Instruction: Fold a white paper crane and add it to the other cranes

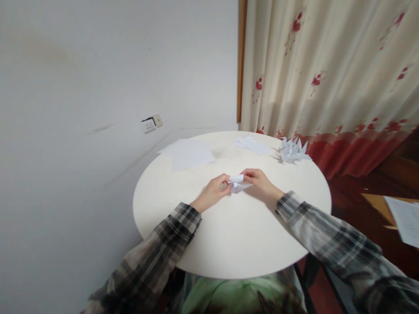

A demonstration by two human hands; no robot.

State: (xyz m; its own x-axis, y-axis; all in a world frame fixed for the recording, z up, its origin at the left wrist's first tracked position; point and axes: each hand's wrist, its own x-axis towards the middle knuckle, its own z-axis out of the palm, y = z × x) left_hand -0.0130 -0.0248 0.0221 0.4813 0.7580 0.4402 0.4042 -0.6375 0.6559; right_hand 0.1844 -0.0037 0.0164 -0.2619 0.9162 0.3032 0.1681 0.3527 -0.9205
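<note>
Between my two hands is a small piece of folded white paper (238, 186), held just above the middle of the round table. My left hand (216, 190) pinches its left side between thumb and fingers. On the other side, the fingers of my right hand (260, 182) are closed on its upper right edge. Layers and a raised flap show in the paper, but its exact folded shape is too small to make out.
The round white table (242, 244) carries large white sheets (191, 152) at back left, smaller paper pieces (252, 144) at the back, and a cluster of pointed folded papers (293, 150) at back right. A wall with a socket (149, 126) and a floral curtain (314, 78) stand behind.
</note>
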